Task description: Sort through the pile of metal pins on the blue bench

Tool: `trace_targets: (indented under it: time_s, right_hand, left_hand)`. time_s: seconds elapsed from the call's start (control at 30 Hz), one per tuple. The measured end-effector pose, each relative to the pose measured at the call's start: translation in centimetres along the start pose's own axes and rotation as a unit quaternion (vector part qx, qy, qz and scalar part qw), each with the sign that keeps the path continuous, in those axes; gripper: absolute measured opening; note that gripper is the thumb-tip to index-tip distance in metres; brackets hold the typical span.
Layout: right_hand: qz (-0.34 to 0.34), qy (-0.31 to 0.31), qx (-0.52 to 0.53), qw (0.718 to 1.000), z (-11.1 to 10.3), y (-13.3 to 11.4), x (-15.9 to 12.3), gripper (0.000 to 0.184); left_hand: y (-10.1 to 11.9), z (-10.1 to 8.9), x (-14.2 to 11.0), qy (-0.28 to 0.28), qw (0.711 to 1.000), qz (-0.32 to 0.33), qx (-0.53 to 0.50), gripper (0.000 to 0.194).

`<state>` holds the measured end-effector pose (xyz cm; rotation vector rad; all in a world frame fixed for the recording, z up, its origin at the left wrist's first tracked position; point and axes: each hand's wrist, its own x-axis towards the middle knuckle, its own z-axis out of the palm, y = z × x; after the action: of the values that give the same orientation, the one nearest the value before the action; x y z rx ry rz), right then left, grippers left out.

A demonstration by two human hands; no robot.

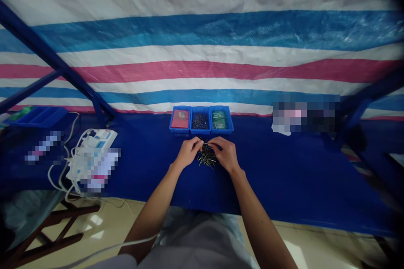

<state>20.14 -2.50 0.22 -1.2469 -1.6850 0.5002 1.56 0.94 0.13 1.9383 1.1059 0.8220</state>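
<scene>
My left hand [188, 152] and my right hand [226, 154] meet over the blue table, fingertips pinched close together. Something small and thin shows between them, too small to name. Right below the fingertips lies a loose pile of thin, brass-coloured and dark metal pieces [206, 158], which look like long screws. Just beyond my hands stand three joined blue bins. A red packet [180, 118] sits in the left bin [172, 129]. Dark screw-like pieces [200, 121] fill the middle bin [200, 132]. Small whitish pieces [219, 122] on green lie in the right bin [232, 128].
On the left are a white power strip [105, 136] with tangled cables, blurred-out items and a blue divided tray [44, 117]. A pixelated object [288, 115] stands at the back right. Blue frame bars [47, 50] and a striped tarp [202, 31] bound the table [284, 176].
</scene>
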Motion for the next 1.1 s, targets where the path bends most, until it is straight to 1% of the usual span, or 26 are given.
trace_targets:
  time_s: [0.1,0.2,0.33,0.43,0.63,0.83,1.03,1.1]
  right_hand:
    - [0.001,0.004,0.004,1.0,0.1,0.0,-0.1,0.021]
    - [0.003,0.009,0.002,1.0,0.4,0.1,-0.2,0.021]
    - [-0.007,0.008,-0.006,1.0,0.6,0.3,-0.3,0.02]
    - [-0.01,0.001,-0.005,1.0,0.6,0.3,-0.3,0.021]
    - [-0.013,-0.011,-0.007,1.0,0.9,0.3,-0.3,0.02]
    - [-0.014,-0.024,-0.047,0.999,1.2,0.4,-0.3,0.021]
    - [-0.043,-0.042,-0.114,0.992,1.0,0.5,-0.3,0.023]
    - [-0.044,-0.045,-0.138,0.988,1.1,0.5,-0.2,0.026]
  left_hand:
    - [-0.2,0.1,0.0,0.004,1.0,-0.003,-0.012,0.039]
    - [-0.3,0.1,0.0,0.002,1.0,0.008,-0.029,0.033]
    - [-0.3,0.2,0.0,-0.023,0.999,0.018,-0.033,0.026]
    - [-0.1,0.2,0.0,-0.031,0.999,0.028,-0.021,0.026]
    - [-0.1,0.1,0.1,-0.022,0.999,0.034,-0.019,0.029]
    - [-0.1,0.1,0.0,-0.017,0.999,0.036,-0.012,0.026]
    - [-0.2,0.1,0.0,-0.017,0.999,0.036,-0.001,0.024]
    - [-0.2,0.2,0.0,-0.015,0.999,0.04,-0.004,0.024]
